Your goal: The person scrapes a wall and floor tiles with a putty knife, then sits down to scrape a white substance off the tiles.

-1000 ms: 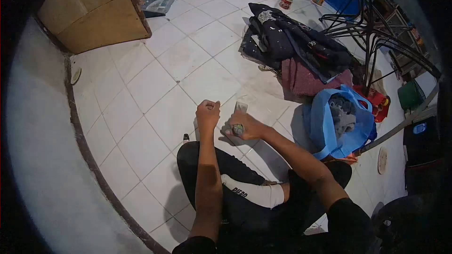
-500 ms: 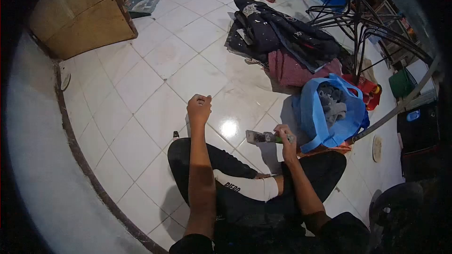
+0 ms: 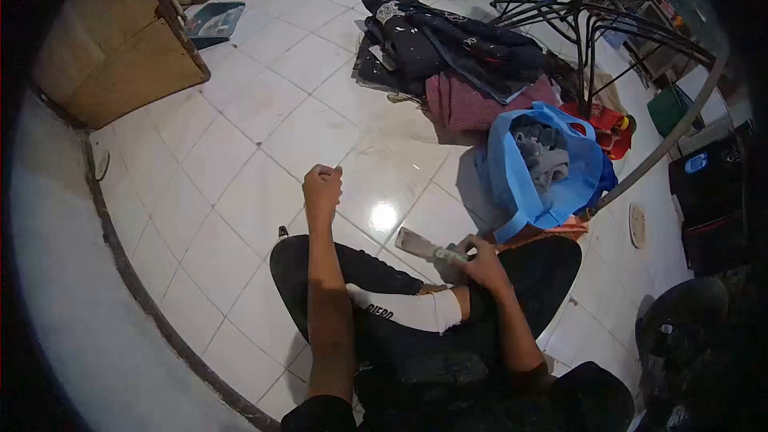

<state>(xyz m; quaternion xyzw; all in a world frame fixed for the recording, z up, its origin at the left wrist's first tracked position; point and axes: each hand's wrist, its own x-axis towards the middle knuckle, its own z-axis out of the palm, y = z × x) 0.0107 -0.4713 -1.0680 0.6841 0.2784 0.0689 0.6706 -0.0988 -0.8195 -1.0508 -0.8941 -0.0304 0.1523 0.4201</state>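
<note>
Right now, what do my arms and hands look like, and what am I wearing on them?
Both forearms are bare down to the hands: no gloves, and no watch or rings that show. The left hand and right hand come out of short black sleeves that end near the elbows.

A small clear bottle with a green band [image 3: 428, 249] is gripped by the right hand [image 3: 478, 264] above the crossed legs in black trousers [image 3: 384, 328]. The left hand [image 3: 322, 190] is held fisted over the white tiled floor [image 3: 264, 136]. A blue fabric bag [image 3: 520, 184] is seen right, dark clothes [image 3: 448, 40] far.
</note>
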